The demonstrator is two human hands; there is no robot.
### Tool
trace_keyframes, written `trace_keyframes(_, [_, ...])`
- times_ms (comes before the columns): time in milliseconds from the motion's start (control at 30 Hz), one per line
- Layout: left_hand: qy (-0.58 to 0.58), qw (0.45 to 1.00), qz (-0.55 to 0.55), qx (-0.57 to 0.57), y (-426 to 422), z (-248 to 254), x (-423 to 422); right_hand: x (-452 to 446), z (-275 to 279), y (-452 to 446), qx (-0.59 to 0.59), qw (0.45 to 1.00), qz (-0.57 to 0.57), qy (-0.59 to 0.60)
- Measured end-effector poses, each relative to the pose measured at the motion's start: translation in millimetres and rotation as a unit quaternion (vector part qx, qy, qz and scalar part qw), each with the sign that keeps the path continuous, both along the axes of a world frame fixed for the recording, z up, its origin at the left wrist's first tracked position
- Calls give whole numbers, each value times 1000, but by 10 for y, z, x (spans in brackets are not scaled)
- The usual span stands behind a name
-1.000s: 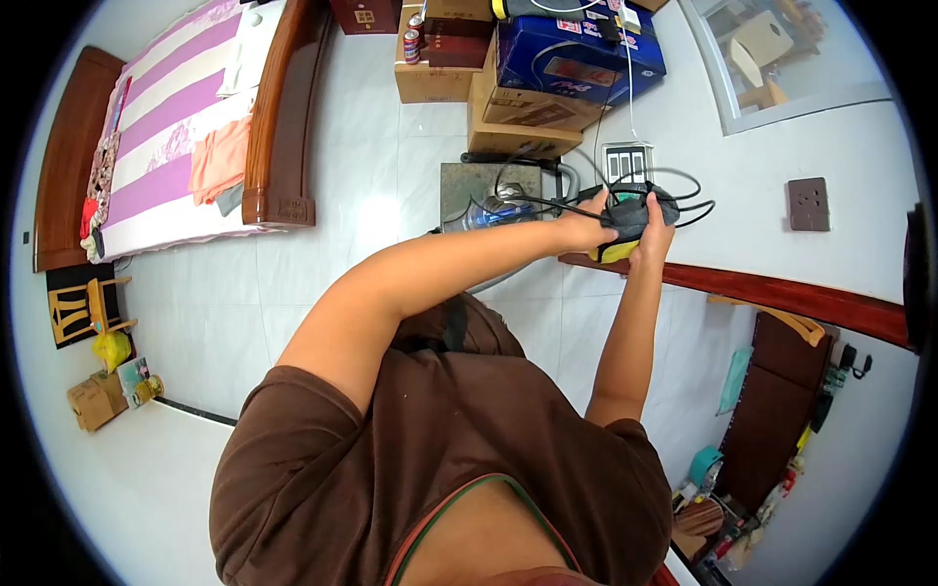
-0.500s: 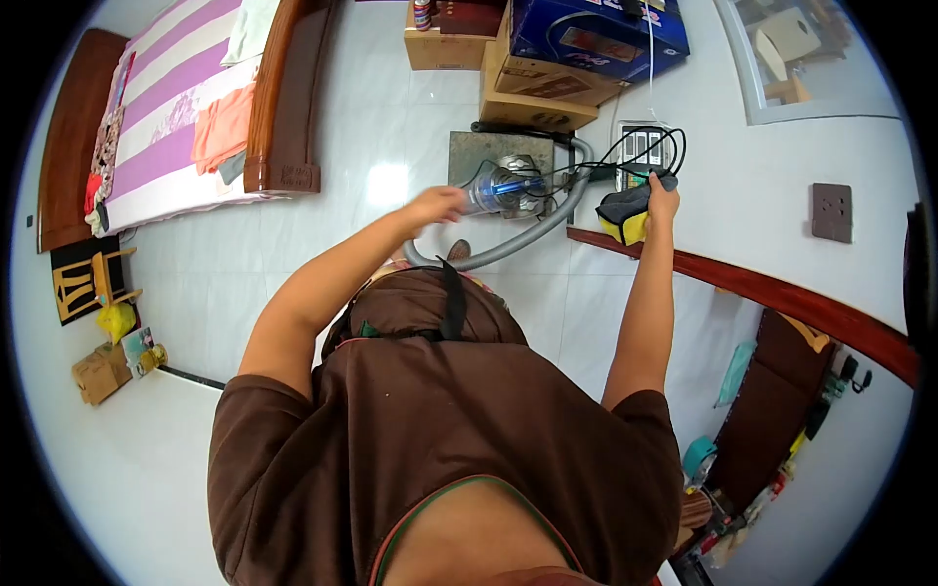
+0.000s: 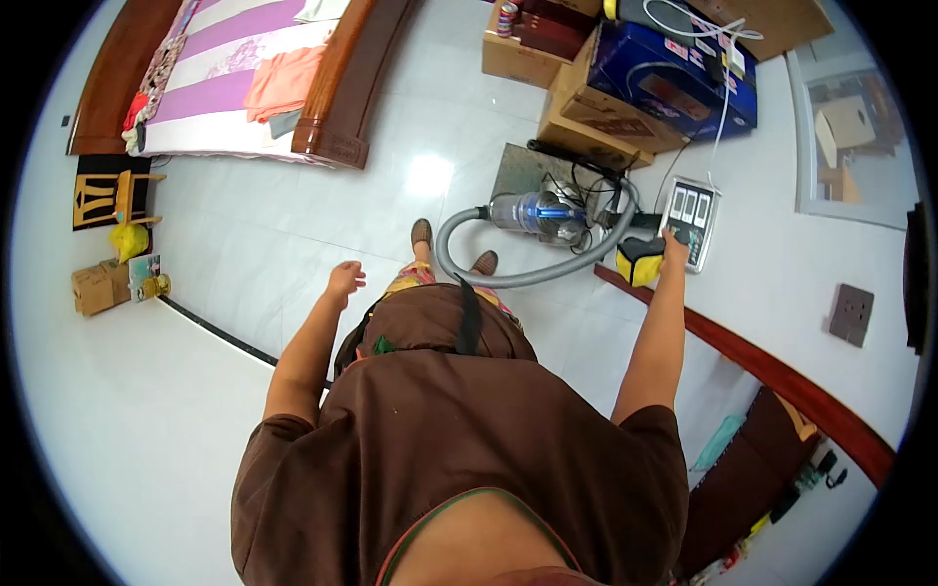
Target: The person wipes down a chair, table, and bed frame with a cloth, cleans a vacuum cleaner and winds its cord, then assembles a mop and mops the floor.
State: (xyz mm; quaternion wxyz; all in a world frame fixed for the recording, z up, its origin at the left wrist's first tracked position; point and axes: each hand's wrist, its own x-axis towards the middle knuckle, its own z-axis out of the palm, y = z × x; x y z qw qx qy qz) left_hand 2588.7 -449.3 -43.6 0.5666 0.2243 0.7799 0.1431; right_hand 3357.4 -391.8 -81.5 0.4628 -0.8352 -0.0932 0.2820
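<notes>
My right hand [image 3: 674,250] grips a grey and yellow cloth [image 3: 640,264], which hangs to the left of the fingers. Just beyond that hand is a silver-framed panel [image 3: 705,202] with white rectangles and a green lower part. My left hand [image 3: 345,280] is out over the floor, fingers loosely apart and nothing in it. A vacuum cleaner [image 3: 547,217] with a clear bin and blue parts lies ahead, between the hands. Its grey hose [image 3: 532,280] curves around the near side, and a black cord [image 3: 586,186] is heaped on its far end.
Cardboard boxes [image 3: 611,125] and a blue box [image 3: 674,83] stand behind the vacuum cleaner. At the upper left is a bed [image 3: 220,93] with a wooden footboard [image 3: 342,117]. A dark red wooden edge [image 3: 772,376] runs along the right. My slippers [image 3: 422,232] are on the tiled floor.
My left hand has moved away from the vacuum cleaner, leftward over the floor. The black cord, earlier stretched up near my right hand, now lies on the vacuum cleaner. The view has shifted.
</notes>
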Motion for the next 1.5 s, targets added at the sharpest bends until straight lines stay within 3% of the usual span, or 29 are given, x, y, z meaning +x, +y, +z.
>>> trace_keyframes(133, [-25,999,-42,0,-97,92,17,-371,415,47,-57,996,40,-56])
trace_keyframes(233, [-29,994,-88,50,18,92,47,-564,584,29,-13,993,76,-85])
trace_keyframes(333, [-32,985,-143,88,195,-88,-48,-511,384,-33,18,990,80,-115])
trace_keyframes(367, [-28,982,-164,84,278,-120,-76,-633,534,-48,-10,991,82,-106])
trace_keyframes(467, [-52,977,-190,88,566,-108,-64,-1005,793,-48,49,985,105,-131])
trace_keyframes(600, [-141,963,-199,117,863,-111,-62,-2183,1685,68,114,984,129,-34])
trace_keyframes(667, [-189,954,-220,80,1065,281,40,-2729,1849,156,125,979,163,-9])
trace_keyframes(700, [-230,939,-233,107,1145,186,15,-2987,1840,206,126,976,179,12])
trace_keyframes(833, [-250,914,-298,117,1534,662,9,-4328,2124,544,134,952,243,130])
trace_keyframes(933, [-251,919,-254,170,1739,780,-152,-5201,2134,799,156,900,317,256])
trace_keyframes(1000, [-322,917,-161,175,1875,757,-371,-5693,2181,933,153,864,346,334])
trace_keyframes(1100, [-471,875,-64,95,2045,1037,-757,-6253,2395,1182,168,799,385,431])
trace_keyframes(1233, [-544,827,-98,103,2146,1290,-1146,-6438,2351,1519,151,786,430,417])
trace_keyframes(1333, [-478,864,-100,118,2210,1359,-1164,-6426,2289,1707,130,799,432,397])
trace_keyframes(1500, [-387,905,-31,172,2503,1197,-1128,-6294,1962,2048,85,834,478,262])
